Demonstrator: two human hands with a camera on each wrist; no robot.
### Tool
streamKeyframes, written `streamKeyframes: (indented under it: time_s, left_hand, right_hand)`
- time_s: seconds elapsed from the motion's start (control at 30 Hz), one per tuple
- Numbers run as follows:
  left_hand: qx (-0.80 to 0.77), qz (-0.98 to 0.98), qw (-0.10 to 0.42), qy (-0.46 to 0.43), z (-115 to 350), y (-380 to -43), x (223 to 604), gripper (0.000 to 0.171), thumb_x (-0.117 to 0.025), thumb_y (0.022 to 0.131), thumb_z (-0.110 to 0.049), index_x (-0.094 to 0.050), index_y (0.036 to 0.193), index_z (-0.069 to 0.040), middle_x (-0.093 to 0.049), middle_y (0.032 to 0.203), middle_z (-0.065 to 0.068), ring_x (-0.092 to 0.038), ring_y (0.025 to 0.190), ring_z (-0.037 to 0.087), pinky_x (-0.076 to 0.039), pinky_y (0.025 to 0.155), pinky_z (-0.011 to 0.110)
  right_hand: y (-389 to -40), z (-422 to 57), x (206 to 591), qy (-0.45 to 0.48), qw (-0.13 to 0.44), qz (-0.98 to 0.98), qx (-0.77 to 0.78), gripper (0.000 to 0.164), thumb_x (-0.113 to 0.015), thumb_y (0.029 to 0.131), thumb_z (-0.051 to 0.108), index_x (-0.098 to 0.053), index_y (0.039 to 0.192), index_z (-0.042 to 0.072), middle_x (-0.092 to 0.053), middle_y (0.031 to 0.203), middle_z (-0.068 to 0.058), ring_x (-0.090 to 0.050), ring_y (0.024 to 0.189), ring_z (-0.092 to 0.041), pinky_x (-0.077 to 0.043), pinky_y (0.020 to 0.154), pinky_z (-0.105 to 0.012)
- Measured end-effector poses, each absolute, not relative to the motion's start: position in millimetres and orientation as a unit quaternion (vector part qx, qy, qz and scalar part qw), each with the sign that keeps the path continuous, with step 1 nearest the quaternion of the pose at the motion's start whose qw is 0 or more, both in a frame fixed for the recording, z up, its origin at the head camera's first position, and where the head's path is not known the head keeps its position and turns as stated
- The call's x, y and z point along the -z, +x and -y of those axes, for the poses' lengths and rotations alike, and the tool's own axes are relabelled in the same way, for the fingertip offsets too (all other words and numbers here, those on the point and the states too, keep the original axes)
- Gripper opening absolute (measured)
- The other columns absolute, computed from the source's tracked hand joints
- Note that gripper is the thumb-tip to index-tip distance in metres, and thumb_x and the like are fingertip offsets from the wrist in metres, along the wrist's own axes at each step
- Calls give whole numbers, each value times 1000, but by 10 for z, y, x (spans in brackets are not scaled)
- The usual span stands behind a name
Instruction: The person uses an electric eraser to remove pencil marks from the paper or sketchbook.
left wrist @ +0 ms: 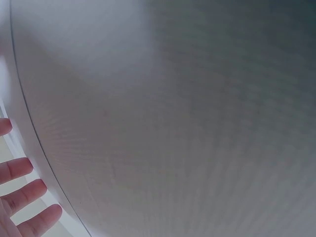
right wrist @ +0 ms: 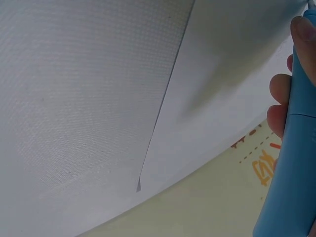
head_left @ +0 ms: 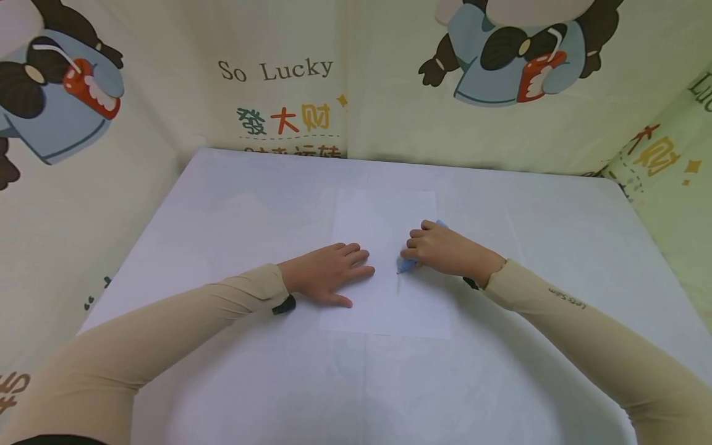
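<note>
A white sheet of paper (head_left: pixel 384 216) lies on the white-covered table. My left hand (head_left: pixel 327 273) rests on its left part, fingers spread and thumb pointing toward the front edge. The fingers of my right hand (head_left: pixel 447 248) curl round a thick light-blue pen (head_left: pixel 408 265) over the right part of the sheet. In the right wrist view the pen (right wrist: pixel 291 168) has a smooth barrel with a seam and a narrow metal tip at the top corner. A faint grey line (head_left: pixel 398 285) runs on the paper from the tip toward me. The left wrist view shows several fingertips (left wrist: pixel 24 195).
The table (head_left: pixel 250 185) has a white cover and rounded back corners. Cream curtains (head_left: pixel 389 123) with cartoon figures and lettering hang behind it and at both sides. Part of a dark wrist strap (head_left: pixel 285 305) shows under the left cuff.
</note>
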State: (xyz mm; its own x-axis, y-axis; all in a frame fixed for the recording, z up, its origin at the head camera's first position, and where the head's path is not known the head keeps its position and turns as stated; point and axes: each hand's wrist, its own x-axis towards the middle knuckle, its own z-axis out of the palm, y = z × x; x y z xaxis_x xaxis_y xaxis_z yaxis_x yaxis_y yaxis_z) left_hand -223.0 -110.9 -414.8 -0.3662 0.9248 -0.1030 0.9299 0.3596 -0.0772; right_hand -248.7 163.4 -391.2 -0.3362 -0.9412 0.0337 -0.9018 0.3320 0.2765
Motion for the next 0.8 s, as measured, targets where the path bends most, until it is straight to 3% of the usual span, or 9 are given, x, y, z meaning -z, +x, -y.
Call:
streamKeyframes:
  time_s: [0.8]
  left_hand:
    - [63,-821,9,568,1114,-2247,4172,67,-48,85,-62,-42,132,-16,-48,126,7,-45,113,24,-42,94,37]
  right_hand:
    - [-2456,-1649,3889,571,104,807,110,29,-81,66,28,-62,85,15,-63,74,3,-52,69,-15,-35,67,-30]
